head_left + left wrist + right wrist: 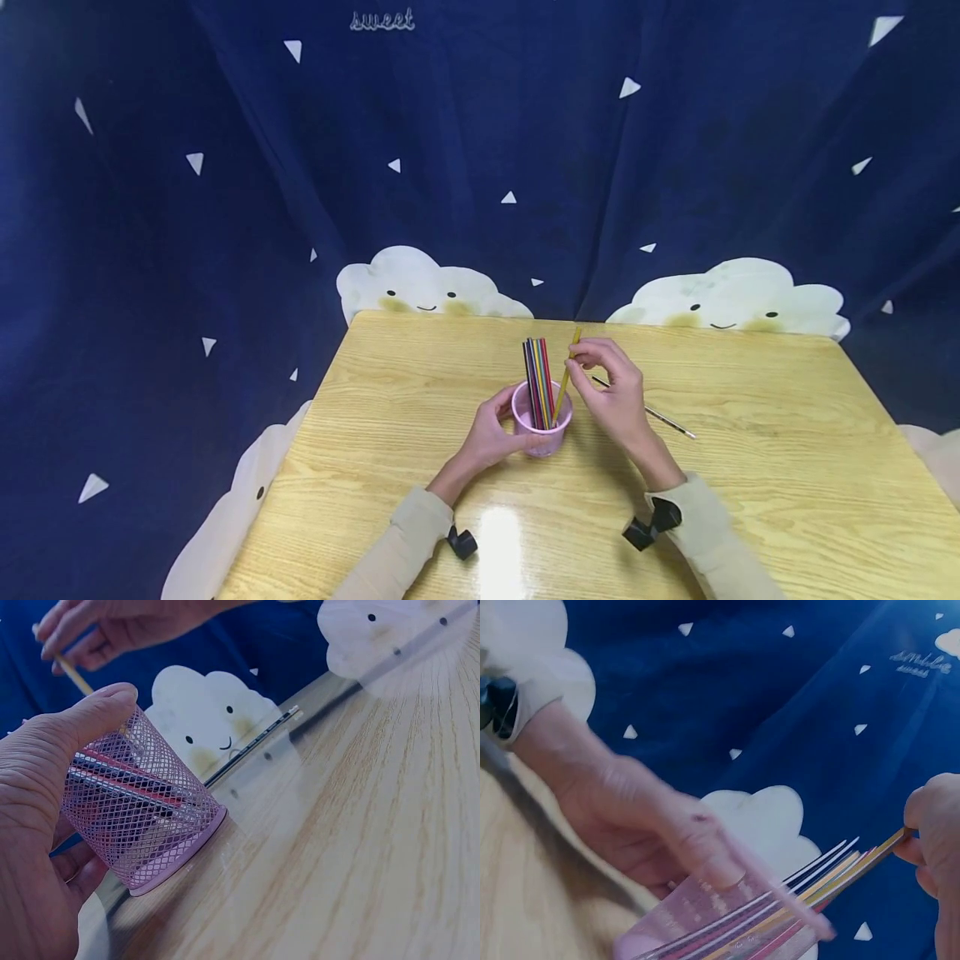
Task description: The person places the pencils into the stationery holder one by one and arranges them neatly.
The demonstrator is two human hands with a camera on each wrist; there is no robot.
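A pink mesh pencil cup point(542, 443) stands on the wooden table, gripped round its side by my left hand point(491, 435). Several coloured pencils point(536, 379) lean together inside it, dark, blue, yellow and red ones among them. Between thumb and fingers my right hand point(611, 392) pinches a yellow pencil point(567, 375) near its upper end; its lower end is inside the cup. In the left wrist view the thumb lies across the mesh near the rim of the cup point(161, 817). A dark, thin pencil point(670, 422) lies on the table beneath and beside my right wrist.
The wooden table point(390, 392) ends at the back against a dark blue curtain point(465, 125) printed with white triangles and smiling clouds. Black camera mounts point(651, 525) sit at both wrists.
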